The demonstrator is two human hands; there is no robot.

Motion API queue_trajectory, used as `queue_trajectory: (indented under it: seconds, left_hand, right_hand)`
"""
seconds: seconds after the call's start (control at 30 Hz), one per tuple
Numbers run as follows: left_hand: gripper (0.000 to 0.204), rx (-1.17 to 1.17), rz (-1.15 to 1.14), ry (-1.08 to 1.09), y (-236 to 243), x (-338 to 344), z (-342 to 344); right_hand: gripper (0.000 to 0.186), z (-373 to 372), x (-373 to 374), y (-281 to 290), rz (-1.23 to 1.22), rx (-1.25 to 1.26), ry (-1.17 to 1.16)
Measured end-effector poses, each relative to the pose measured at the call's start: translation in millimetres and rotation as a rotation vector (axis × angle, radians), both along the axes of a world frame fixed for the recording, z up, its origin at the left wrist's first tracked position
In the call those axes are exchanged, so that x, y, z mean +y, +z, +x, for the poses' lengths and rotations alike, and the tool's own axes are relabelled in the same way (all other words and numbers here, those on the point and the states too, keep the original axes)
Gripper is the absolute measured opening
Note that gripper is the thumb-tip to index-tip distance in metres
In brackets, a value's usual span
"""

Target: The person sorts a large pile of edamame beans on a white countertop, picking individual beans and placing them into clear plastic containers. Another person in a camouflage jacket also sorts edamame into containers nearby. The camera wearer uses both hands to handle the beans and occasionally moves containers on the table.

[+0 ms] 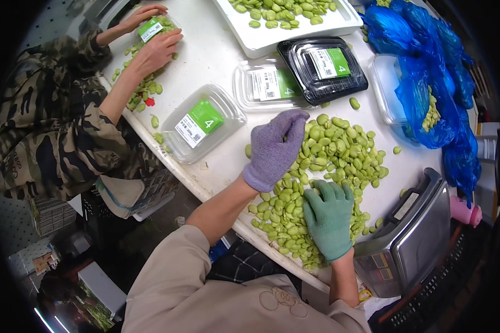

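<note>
My left hand (275,150), in a purple glove, is raised at the upper left edge of a pile of shelled green beans (339,147). Its fingertips are pinched together; anything between them is too hidden to make out. My right hand (328,219), in a green glove, rests on the lower part of the pile, fingers spread and slightly bent among the beans. Beyond my left hand lie a clear lidded tub (191,141) with a green-and-white label, another clear tub (249,102) and a black lidded tub (322,83) overlapping it.
A steel scale (408,241) stands right of my hands. A white tray (250,39) of beans, a clear container (380,94) and blue plastic bags (455,127) line the back and right. At left, a co-worker's hands (153,55) hold a labelled tub above scattered beans. The table's front edge (180,175) runs diagonally.
</note>
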State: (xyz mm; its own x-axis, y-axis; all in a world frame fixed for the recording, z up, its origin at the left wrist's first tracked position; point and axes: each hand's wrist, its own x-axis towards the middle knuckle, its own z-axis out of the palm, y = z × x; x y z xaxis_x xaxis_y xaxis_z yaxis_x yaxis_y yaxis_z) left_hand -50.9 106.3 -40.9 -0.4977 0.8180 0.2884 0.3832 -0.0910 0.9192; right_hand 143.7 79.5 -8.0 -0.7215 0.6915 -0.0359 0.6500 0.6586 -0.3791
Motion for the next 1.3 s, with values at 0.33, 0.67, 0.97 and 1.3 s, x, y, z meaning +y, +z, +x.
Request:
queue_trajectory:
  seconds: [0.33, 0.67, 0.97, 1.3]
  left_hand:
    - [0.012, -0.112, 0.048, 0.036, -7, 0, -6]
    - [0.013, -0.176, 0.003, 0.040, 2, -1, -6]
    - [0.012, -0.168, -0.022, 0.039, 1, -1, -5]
    - [0.013, -0.156, 0.059, 0.044, -7, 5, -4]
  right_hand:
    - [0.015, 22, -21, 15, -0.059, 0.092, -0.088]
    - [0.038, -33, 8, -4, -0.010, 0.151, -0.093]
    - [0.038, -6, -23, 7, -0.155, 0.045, 0.179]
    - [0.037, 10, 10, 19, 0.037, 0.021, -0.116]
